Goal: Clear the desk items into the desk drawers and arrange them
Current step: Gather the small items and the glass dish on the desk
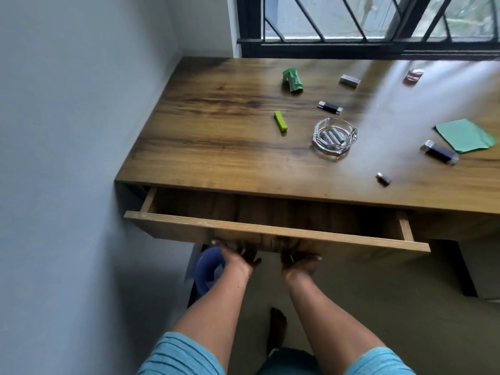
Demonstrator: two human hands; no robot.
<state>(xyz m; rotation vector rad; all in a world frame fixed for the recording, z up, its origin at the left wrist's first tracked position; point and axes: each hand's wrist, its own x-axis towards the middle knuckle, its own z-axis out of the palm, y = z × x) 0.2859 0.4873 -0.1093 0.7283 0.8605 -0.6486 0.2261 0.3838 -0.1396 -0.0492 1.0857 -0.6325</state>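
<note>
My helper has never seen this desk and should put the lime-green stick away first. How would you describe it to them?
Start at the wooden desk under the barred window. Left of the clear glass ashtray holding grey batteries lies a small lime-green rectangular stick, alone on bare wood. Unlike the crumpled dark-green wrapper beyond it, it is straight, smooth and yellowish.

- I log a left sleeve (178, 355) and a right sleeve (378, 361): light blue ribbed knit, hems near the elbow.
- Forearms bare from the hems to the left hand (238, 259) and right hand (300, 262).
- Darker blue garment (286, 361) between the sleeves.
</note>
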